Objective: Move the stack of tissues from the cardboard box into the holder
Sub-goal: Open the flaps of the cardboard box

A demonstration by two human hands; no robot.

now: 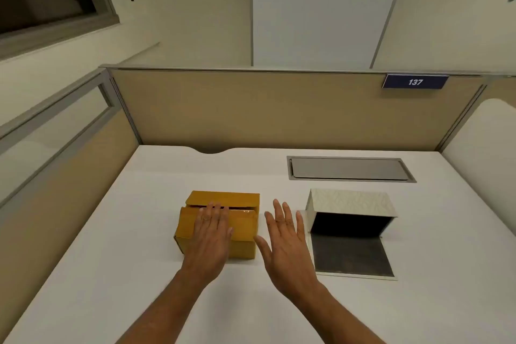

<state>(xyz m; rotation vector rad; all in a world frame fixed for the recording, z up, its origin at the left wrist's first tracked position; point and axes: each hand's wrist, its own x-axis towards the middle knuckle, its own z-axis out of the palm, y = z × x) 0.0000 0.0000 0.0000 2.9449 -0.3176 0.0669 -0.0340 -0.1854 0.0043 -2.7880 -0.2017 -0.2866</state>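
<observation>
A yellow-brown cardboard box (pixel 243 220) sits on the white desk (pixel 139 260), its top flaps nearly closed with a narrow gap between them. My left hand (pixel 210 234) lies flat on the box's front flap, fingers together and straight, gripping nothing. My right hand (pixel 284 243) hovers just right of the box, fingers spread, empty. To the right stands the white tissue holder (pixel 349 201), its side flap folded down onto the desk and its dark inside showing. The tissues are hidden from view.
A grey recessed cable-tray lid (pixel 349 169) lies in the desk behind the holder. Tan cubicle partitions (pixel 265 109) close off the back and left. A white rounded panel (pixel 480 153) borders the desk's right side.
</observation>
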